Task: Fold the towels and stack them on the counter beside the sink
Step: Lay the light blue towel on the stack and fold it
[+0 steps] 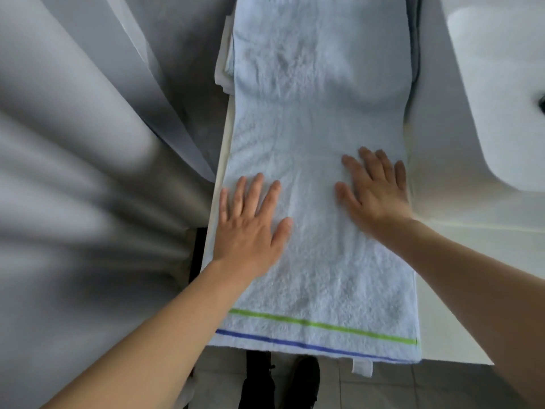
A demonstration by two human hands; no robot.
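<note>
A long pale blue towel [318,119] with a green and a blue stripe at its near end lies lengthwise on the white counter [436,178]. It runs from the front edge to the back. My left hand [250,222] presses flat on its left side with fingers straight and spread. My right hand [374,187] lies flat on the right side, fingers straight. The towel's far part lies over other towels: a white one [222,66] shows at its left edge and a dark grey one [416,39] at its right and back.
The white sink basin [501,93] is set in the counter to the right. A grey curtain [88,172] hangs in folds on the left. Below the counter's front edge are the tiled floor [413,388] and dark shoes [280,382].
</note>
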